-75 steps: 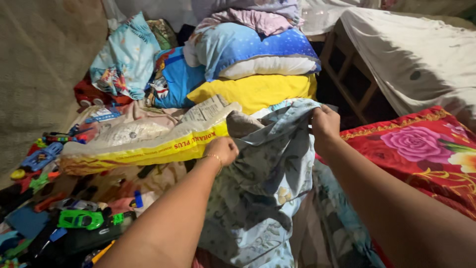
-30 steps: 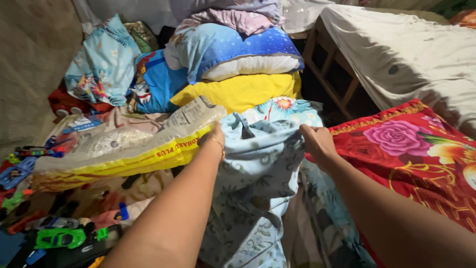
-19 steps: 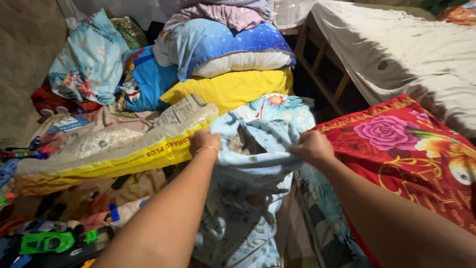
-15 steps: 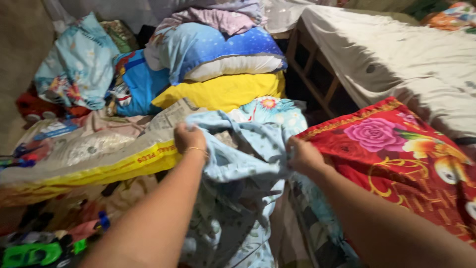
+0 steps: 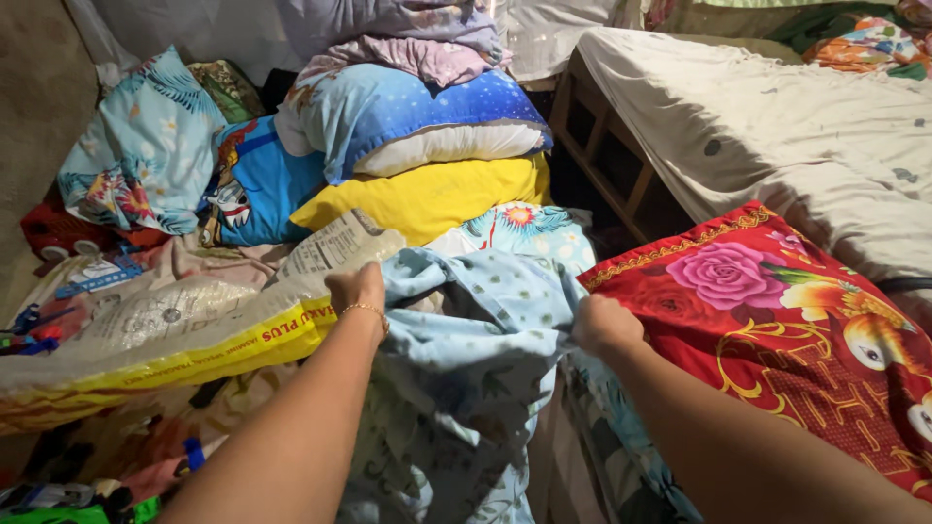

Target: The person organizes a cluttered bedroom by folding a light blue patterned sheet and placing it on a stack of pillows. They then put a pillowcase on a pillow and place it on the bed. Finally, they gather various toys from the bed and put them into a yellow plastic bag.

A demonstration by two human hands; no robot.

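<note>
Far left of frame: leaf-print pillow propped against the wall, upper left; below it a red toy with white wheels, partly hidden; small toys at the left edge, blurred. Lower left: a large sack, whitish with a yellow band, lying flat and slanting up toward centre; its upper corner sits just beside the left hand.

Left hand, centre of frame, thin bracelet at the wrist; fingers clenched on the upper edge of the cloth, a pale blue spotted fabric. Cloth hangs bunched between both hands and falls to the bottom centre of the frame. Right hand, right of centre, closed in a fist on the cloth's other edge; both forearms enter from the bottom edge.

Behind the hands, upper centre: stacked pillows; cartoon pillow at left, blue-and-white pillow on top of a yellow pillow; pinkish bedding above those.

Right of centre: red blanket with a pink rose, touching the right hand's side of the cloth. Upper right: bed under a grey-white sheet, wooden frame showing on its left side.
</note>
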